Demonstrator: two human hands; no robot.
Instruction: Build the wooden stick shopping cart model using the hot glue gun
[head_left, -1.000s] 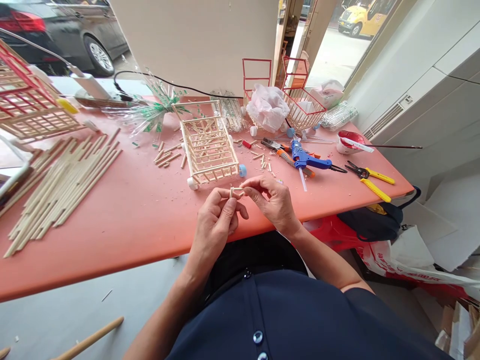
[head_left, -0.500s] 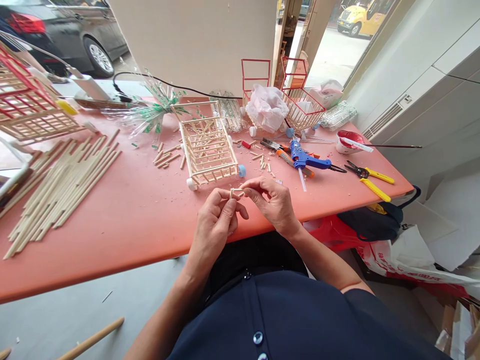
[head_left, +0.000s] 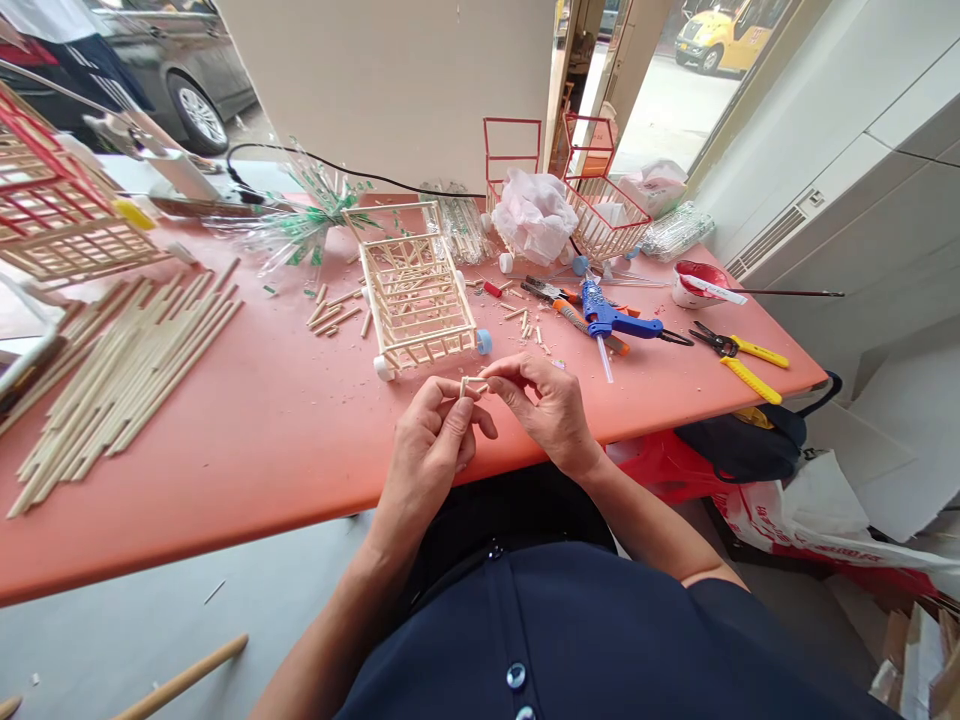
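Between thumb and fingers, my left hand (head_left: 437, 430) pinches a small piece made of short wooden sticks (head_left: 474, 381) joined at an angle. My right hand (head_left: 546, 405) grips the other end of the same piece with thumb and forefinger. Both hands are over the front edge of the pink table (head_left: 285, 430). Just beyond them stands a miniature shopping cart of wooden sticks (head_left: 416, 290), with white and blue bottle-cap wheels. To the right of the cart lies a blue hot glue gun (head_left: 619, 322) with a clear glue stick.
Long wooden sticks (head_left: 127, 380) lie at the left. Yellow-handled pliers (head_left: 739, 362) and a cup of red paint (head_left: 705, 285) are at the right. Red-handled carts (head_left: 600, 205), a plastic bag (head_left: 534, 215) and orange-handled pliers (head_left: 570, 310) are farther back.
My hands and the small stick piece stay in place. Outside the window at the upper left, a person has come into view in front of the dark car.
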